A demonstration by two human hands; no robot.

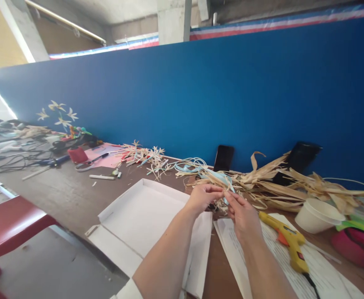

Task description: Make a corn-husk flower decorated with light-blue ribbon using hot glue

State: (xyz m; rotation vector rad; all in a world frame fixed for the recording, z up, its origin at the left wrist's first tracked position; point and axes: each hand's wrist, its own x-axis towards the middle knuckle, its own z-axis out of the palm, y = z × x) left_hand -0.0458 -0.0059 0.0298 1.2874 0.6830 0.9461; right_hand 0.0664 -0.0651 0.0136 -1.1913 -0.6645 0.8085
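My left hand (pixel 201 198) and my right hand (pixel 243 212) meet fingertip to fingertip above the table, both in a pinch. Whatever small piece sits between the fingers is too fine to make out. Right behind the fingertips lie light-blue ribbon (pixel 221 177) and pale dried strips, with darker scraps below. Dried husk leaves (pixel 272 174) spread to the right of my right hand. Under my left forearm is an open white cardboard box (pixel 138 220). A yellow glue gun (pixel 289 238) rests on printed paper (pixel 236 245) beside my right wrist.
A blue partition (pixel 182 99) rises behind the table, with a phone (pixel 224 158) leaning on it. At right stand a white cup (pixel 317 216) and a pink container (pixel 356 247). Finished-looking husk flowers (pixel 142 154) lie left of centre. A red chair (pixel 13 222) stands at left.
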